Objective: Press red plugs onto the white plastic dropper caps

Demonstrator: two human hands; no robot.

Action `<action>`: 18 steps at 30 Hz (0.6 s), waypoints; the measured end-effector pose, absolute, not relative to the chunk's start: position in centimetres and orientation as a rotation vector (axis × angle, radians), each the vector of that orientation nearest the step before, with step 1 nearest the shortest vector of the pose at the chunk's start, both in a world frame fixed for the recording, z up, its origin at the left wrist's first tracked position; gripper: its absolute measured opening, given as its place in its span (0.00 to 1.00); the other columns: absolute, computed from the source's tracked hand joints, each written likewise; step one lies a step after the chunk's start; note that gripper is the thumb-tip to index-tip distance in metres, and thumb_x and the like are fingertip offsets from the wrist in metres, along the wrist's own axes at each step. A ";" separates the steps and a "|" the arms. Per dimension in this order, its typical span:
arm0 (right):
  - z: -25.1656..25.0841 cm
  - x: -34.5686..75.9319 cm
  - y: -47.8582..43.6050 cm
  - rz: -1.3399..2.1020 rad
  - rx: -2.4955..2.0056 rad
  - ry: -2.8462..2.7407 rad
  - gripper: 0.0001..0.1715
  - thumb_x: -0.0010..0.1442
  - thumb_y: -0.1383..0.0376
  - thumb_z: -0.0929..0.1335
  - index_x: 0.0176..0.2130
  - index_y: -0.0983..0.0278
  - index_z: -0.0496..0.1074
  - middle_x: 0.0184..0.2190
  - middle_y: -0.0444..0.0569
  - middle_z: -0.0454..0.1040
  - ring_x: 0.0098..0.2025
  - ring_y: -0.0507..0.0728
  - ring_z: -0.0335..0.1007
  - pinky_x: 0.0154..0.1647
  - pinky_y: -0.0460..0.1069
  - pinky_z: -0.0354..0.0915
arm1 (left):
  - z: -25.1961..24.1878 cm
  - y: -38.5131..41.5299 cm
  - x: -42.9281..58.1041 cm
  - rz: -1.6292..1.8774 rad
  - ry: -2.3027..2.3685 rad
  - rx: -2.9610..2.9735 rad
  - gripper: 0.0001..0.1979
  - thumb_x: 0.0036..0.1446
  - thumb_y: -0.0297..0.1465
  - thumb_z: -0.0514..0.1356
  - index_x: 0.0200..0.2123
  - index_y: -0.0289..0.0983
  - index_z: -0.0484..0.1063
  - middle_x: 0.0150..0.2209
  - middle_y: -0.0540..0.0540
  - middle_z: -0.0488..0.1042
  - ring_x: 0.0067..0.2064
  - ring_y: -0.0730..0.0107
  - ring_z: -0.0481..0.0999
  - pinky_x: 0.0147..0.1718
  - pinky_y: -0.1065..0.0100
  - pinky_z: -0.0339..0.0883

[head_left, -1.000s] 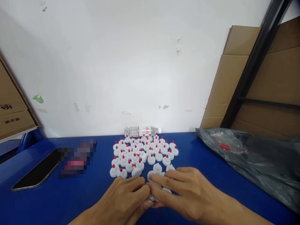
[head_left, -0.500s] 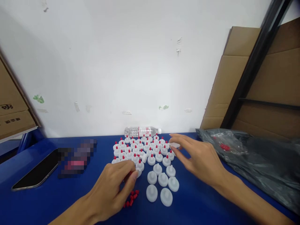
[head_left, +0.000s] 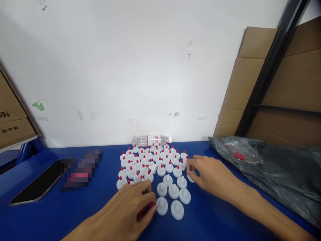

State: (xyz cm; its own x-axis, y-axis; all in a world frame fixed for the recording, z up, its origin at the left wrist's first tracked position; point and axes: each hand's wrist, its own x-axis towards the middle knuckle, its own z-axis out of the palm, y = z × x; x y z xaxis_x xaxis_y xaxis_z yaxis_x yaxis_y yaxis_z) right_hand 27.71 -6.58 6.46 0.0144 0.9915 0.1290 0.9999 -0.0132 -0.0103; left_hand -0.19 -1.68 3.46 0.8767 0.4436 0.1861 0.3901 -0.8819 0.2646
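Several round white caps with red tips [head_left: 161, 170] stand in a cluster on the blue table. In front of them are several white caps without red tips [head_left: 174, 191]. My left hand [head_left: 135, 207] is curled at the front, its fingertips beside the nearest left bare cap; small red tips [head_left: 144, 211] show under its fingers, and what it pinches is hidden. At the cluster's right edge, my right hand [head_left: 204, 172] closes its thumb and fingers on a white cap [head_left: 191, 177]. A small white piece with a red end [head_left: 152, 167] lies among the capped ones.
A clear bottle [head_left: 151, 140] lies against the wall behind the cluster. On the left is a phone [head_left: 37, 184] beside a blurred packet [head_left: 82, 170]. Grey plastic sheeting [head_left: 271, 180] with a clear bag [head_left: 244, 154] covers the right side, near cardboard [head_left: 250, 73].
My right hand has moved down and closer to the bare caps, leaving a red-tipped cap at the cluster's back right. My left hand has shifted right and down, over the loose red tips.
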 end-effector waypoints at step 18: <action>6.5 28.6 -6.7 -0.097 -2.085 -2.135 0.15 0.73 0.62 0.61 0.46 0.57 0.76 0.37 0.49 0.80 0.38 0.64 0.78 0.32 0.51 0.59 | 3.3 -1.4 -0.1 0.174 0.750 2.848 0.06 0.66 0.27 0.53 0.35 0.40 0.66 0.40 0.48 0.69 0.33 0.66 0.71 0.30 0.66 0.57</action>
